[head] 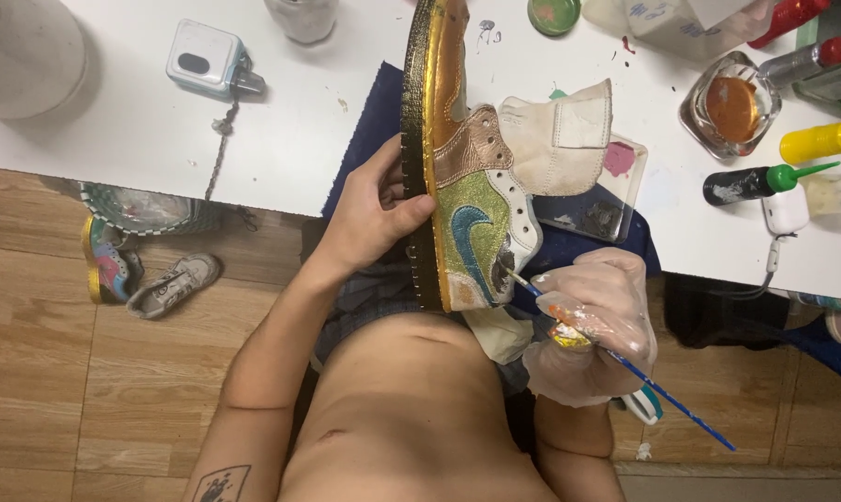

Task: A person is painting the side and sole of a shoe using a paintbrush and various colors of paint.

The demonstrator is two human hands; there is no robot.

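Observation:
My left hand (372, 209) grips a sneaker (457, 158) by its black and gold sole, holding it on its side over the table edge. The shoe is painted gold, bronze, glittery green and blue, with white panels. My right hand (595, 325), in a clear plastic glove smeared with paint, holds a thin blue paintbrush (625, 361). The brush tip touches a dark patch near the heel of the sneaker.
On the white table (160, 121) lie a clear palette (615, 191), a glass dish of orange paint (732, 107), squeeze bottles (764, 181), a blue cloth (369, 121) and a small pale blue device (205, 60). Other shoes (151, 279) sit on the wooden floor at left.

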